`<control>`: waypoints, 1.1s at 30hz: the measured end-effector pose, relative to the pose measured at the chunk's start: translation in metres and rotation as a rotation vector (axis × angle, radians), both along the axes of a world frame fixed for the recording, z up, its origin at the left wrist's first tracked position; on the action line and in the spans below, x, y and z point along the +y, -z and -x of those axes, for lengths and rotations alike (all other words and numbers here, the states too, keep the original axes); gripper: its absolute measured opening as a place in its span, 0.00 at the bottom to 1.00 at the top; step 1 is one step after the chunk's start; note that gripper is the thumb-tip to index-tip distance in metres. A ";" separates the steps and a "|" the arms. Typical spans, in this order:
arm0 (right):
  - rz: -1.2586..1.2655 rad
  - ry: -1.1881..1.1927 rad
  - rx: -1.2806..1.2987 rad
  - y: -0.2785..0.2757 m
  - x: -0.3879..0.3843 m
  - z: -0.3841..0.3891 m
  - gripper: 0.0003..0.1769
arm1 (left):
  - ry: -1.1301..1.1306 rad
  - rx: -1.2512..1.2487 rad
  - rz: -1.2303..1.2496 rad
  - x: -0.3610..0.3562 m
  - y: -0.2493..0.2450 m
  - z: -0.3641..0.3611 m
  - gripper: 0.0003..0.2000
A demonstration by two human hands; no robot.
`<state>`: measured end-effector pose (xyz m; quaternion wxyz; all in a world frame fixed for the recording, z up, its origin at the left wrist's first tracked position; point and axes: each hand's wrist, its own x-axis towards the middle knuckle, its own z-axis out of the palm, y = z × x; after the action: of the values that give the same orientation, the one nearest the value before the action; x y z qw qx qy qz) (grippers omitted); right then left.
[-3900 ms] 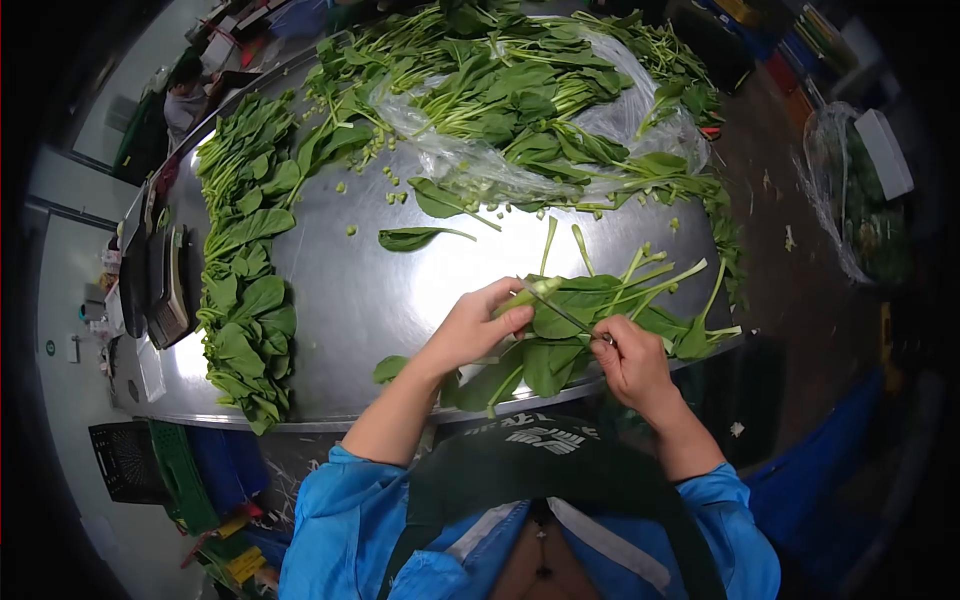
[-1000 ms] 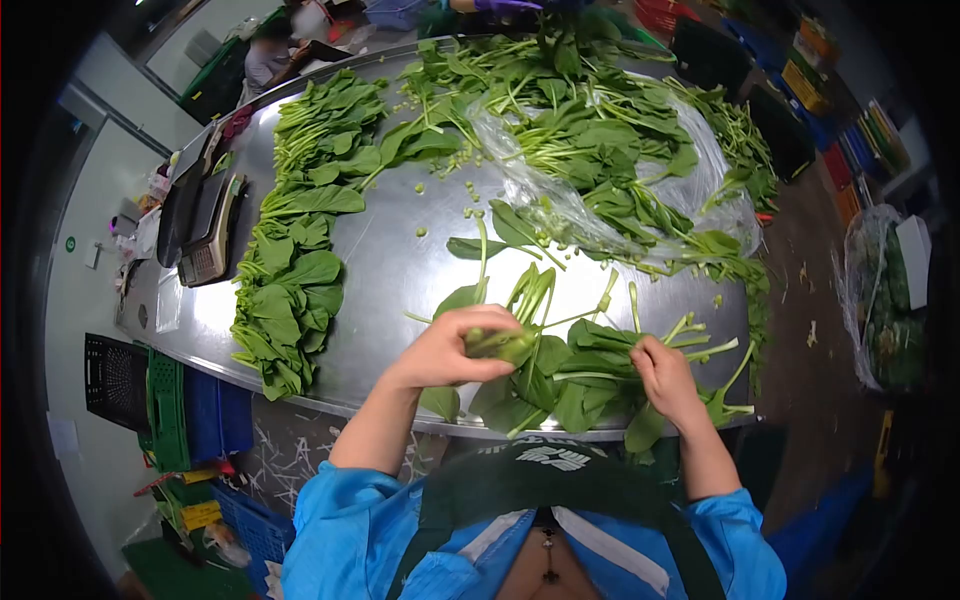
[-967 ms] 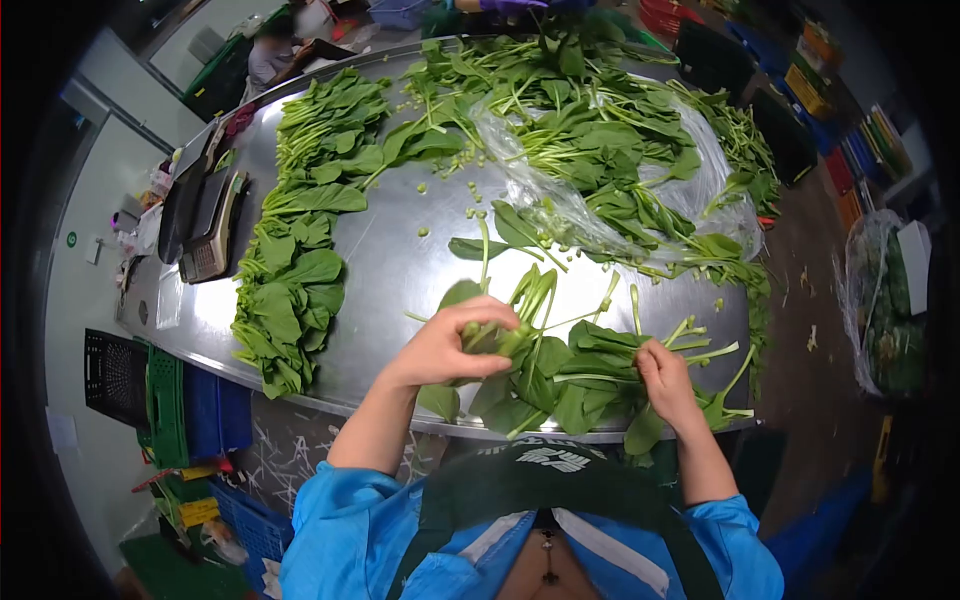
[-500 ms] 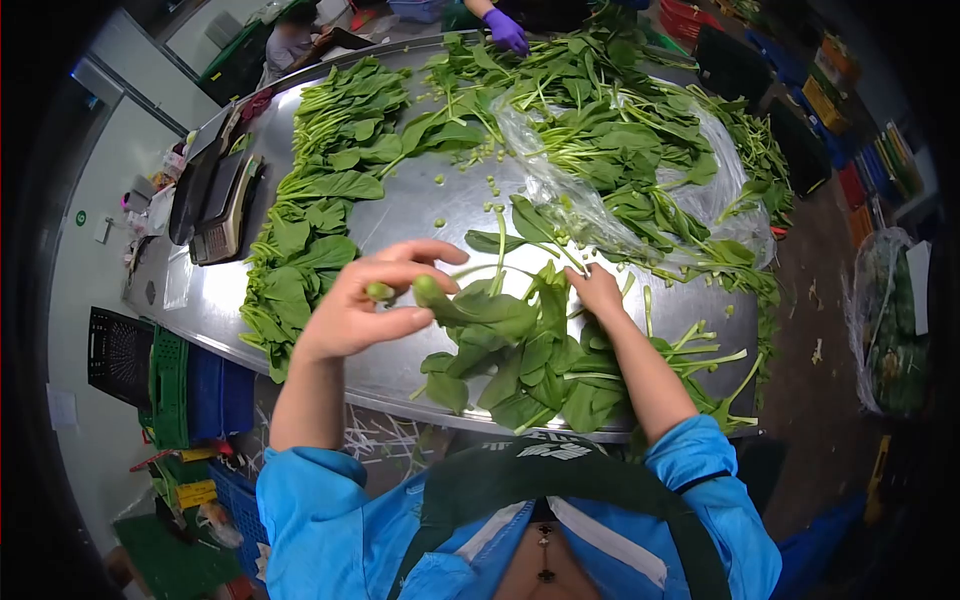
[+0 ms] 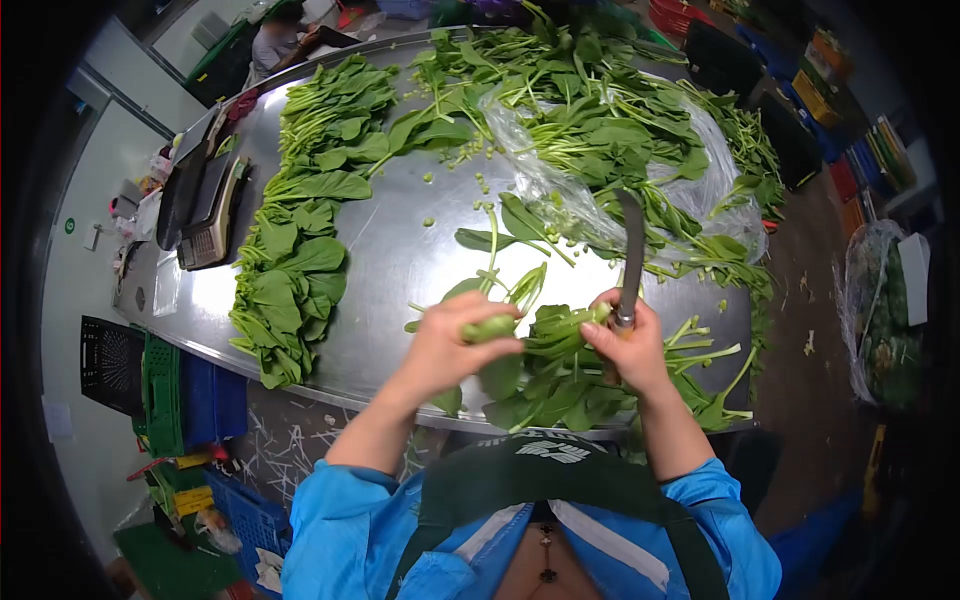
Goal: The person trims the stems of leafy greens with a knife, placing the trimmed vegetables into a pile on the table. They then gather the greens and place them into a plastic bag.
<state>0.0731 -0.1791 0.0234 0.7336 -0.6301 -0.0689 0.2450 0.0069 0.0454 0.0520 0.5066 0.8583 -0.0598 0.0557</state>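
Observation:
My left hand (image 5: 455, 345) is closed around the pale stem ends of leafy greens (image 5: 488, 328), whose leaves hang below it. My right hand (image 5: 635, 347) grips the handle of a knife (image 5: 633, 250), its dark, slightly curved blade pointing up and away from me. The right thumb also presses on a bunch of green stems (image 5: 570, 328) beside the left hand. Under both hands more leafy greens (image 5: 560, 400) lie along the table's near edge. A loose sprig (image 5: 490, 240) rests just beyond my hands.
On the metal table (image 5: 390, 240), a long row of leafy greens (image 5: 300, 260) lies at the left. A scale (image 5: 212, 215) stands beyond it. A large heap (image 5: 620, 130) with clear plastic (image 5: 540, 160) covers the far right. Small stem cuttings (image 5: 480, 188) are scattered about. A person (image 5: 275, 45) is at the far left.
A knife now shows upright in my right hand, which has lifted from the greens. My left hand has moved right and down and closed on stems. The purple-gloved hand has largely left view.

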 end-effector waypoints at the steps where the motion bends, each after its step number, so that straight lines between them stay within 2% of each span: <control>1: -0.071 0.006 -0.087 -0.010 0.001 0.008 0.16 | 0.050 -0.122 0.012 -0.017 -0.002 -0.005 0.17; 4: -0.162 0.068 -0.131 -0.020 0.005 0.023 0.15 | 0.108 -0.157 0.028 -0.041 0.001 -0.009 0.21; 5: -0.200 0.092 -0.126 -0.022 0.005 0.025 0.15 | 0.107 0.002 0.094 -0.041 0.000 -0.007 0.21; 6: 0.010 0.073 -0.337 -0.016 -0.004 0.022 0.12 | 0.107 0.162 0.156 -0.040 -0.002 -0.005 0.21; 7: 0.005 0.080 -0.338 -0.015 -0.017 0.019 0.12 | 0.113 0.161 0.150 -0.038 -0.005 -0.005 0.21; 9: 0.375 -0.096 -0.926 -0.020 -0.039 0.017 0.12 | 0.122 0.052 0.076 -0.034 -0.011 -0.004 0.19; 11: 0.453 -0.139 -0.905 -0.030 -0.043 0.023 0.14 | 0.159 0.036 0.030 -0.033 -0.010 -0.004 0.17; 13: 0.554 -0.216 -0.991 -0.032 -0.044 0.025 0.13 | 0.200 0.012 -0.016 -0.034 -0.011 -0.004 0.16; 18: 0.571 -0.182 -1.014 -0.030 -0.045 0.026 0.13 | 0.279 0.016 0.031 -0.036 -0.015 -0.003 0.15; 21: 0.587 -0.200 -1.080 -0.005 -0.060 0.021 0.10 | 0.324 0.036 0.030 -0.026 -0.019 0.000 0.15; 23: 0.592 -0.114 -0.673 0.023 -0.071 0.023 0.08 | 0.277 -0.006 0.014 -0.018 -0.007 0.000 0.16; 25: 0.180 -0.035 -0.416 0.021 -0.052 0.043 0.17 | 0.239 -0.006 0.014 -0.023 0.000 0.006 0.17; 27: -0.057 -0.044 -0.393 0.014 -0.023 0.052 0.18 | 0.234 -0.044 -0.199 -0.038 -0.003 0.006 0.20; 29: -0.101 -0.007 -0.318 0.006 -0.015 0.053 0.17 | 0.312 0.036 -0.252 -0.038 -0.007 0.008 0.22; 31: -0.144 0.022 -0.242 -0.002 -0.020 0.048 0.15 | 0.003 0.016 -0.056 -0.020 0.004 0.010 0.23; 32: -0.033 0.028 -0.254 -0.006 -0.032 0.041 0.13 | -0.205 -0.062 -0.242 -0.004 0.003 0.008 0.24; 33: 0.077 0.032 -0.268 -0.011 -0.038 0.036 0.12 | -0.211 -0.063 -0.242 0.001 0.001 0.009 0.24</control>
<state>0.0373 -0.2173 0.0347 0.6969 -0.6859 -0.1469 0.1494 -0.0022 0.0463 0.0511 0.3888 0.9124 0.0087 0.1277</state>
